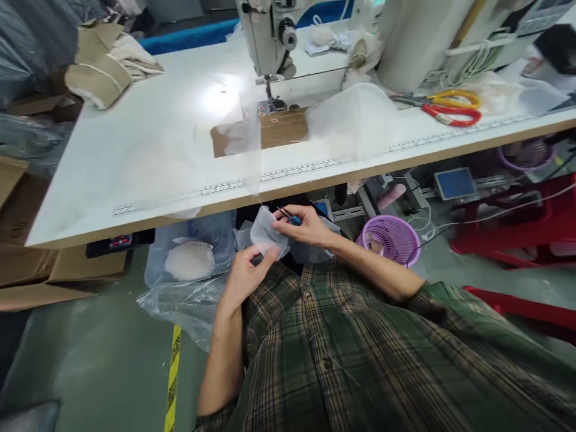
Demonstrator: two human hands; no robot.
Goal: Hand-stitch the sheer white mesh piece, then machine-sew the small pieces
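Observation:
In my lap, just under the table's front edge, my left hand [252,270] pinches the lower side of a piece of sheer white fabric [266,231]. My right hand [308,226] is closed around small thread snips [292,218] with a blue handle, their dark points toward the fabric. Its thumb and fingertips are at the fabric's right edge; whether they also grip it I cannot tell. More sheer fabric lies across my lap behind both hands. Above stands a sewing machine [265,42], its needle area over the white table [171,120].
Sheer fabric [355,120] spreads beside the machine, near red-handled scissors [452,115] and a yellow-handled pair. Below the table are a clear bin [157,255] with white pieces, a purple basket [366,231] and red stools [517,222]. A tied fabric bundle [101,75] sits at the left.

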